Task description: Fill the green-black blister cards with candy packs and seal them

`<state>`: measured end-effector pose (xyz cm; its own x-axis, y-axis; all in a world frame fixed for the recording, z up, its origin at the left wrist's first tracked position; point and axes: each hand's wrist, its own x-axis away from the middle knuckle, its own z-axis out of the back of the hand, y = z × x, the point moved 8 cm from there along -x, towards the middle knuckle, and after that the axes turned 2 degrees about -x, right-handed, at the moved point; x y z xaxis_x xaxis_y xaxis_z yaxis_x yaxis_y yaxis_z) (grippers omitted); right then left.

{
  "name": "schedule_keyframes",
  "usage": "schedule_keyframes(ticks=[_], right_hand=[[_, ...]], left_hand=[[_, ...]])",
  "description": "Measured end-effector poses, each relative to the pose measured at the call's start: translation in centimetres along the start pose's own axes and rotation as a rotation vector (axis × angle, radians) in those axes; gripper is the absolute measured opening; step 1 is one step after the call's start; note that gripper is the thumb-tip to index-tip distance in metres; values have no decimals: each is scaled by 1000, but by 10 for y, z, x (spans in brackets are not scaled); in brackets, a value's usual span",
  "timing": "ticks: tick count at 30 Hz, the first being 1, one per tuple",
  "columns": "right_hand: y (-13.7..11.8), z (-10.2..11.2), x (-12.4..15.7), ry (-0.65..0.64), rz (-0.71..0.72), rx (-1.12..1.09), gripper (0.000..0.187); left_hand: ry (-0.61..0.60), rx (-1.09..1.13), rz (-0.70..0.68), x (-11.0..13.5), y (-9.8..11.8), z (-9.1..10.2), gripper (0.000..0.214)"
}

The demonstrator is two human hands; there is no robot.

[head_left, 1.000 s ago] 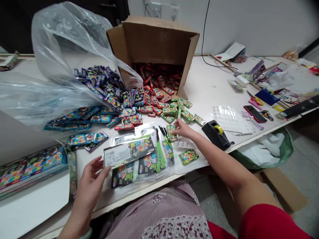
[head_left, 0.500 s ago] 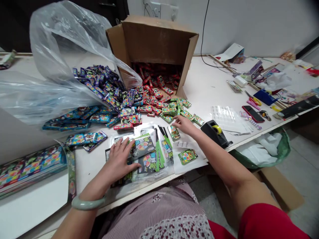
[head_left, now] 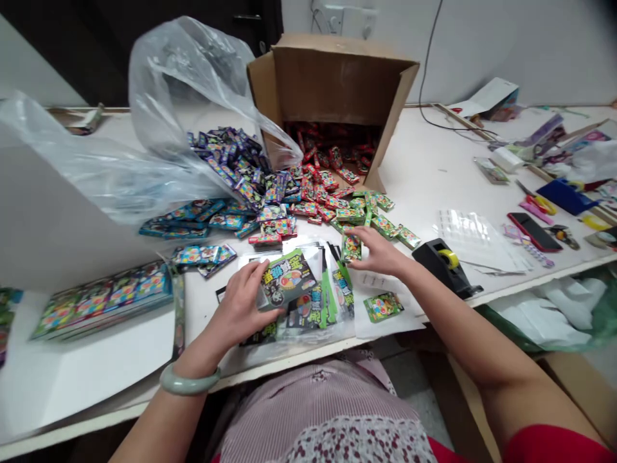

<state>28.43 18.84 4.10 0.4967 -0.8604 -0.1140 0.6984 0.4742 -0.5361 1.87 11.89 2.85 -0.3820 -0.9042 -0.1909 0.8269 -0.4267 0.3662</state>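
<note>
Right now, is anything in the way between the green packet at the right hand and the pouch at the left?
Nothing visible stands between the green packet at the right hand and the pouch at the left hand; other pouches lie fanned out lower down.

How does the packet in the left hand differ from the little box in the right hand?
The packet looks larger than the little box. The packet's front is mostly dark below a green top; the little box shows green with bright colours. The left hand holds the packet by its side; the right hand pinches the little box. Both carry colourful printing.
</note>
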Motion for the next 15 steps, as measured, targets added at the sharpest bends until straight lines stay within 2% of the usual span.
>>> schedule_keyframes(ticks=[2,4,6,8,11,13,15], right_hand=[[-40,12,3,33,123,-45,74],[-77,14,5,-21,231,-10,77],[-100,10,5,-73,284,80,76],[-112,2,4,-122,318,173,73],[-118,-11,2,-187,364,262,67],[-117,-10,0,-162,345,283,66],[-115,-2,-2,-81,293,284,66]], left_hand=[[3,15,-3,6,3,4,88],[0,43,-15,9,7,5,90],[2,59,-33,12,9,5,92],[8,57,-50,15,10,7,93],[-10,55,-69,21,10,8,95],[-38,70,-75,24,9,7,96],[-52,86,-68,25,7,8,98]])
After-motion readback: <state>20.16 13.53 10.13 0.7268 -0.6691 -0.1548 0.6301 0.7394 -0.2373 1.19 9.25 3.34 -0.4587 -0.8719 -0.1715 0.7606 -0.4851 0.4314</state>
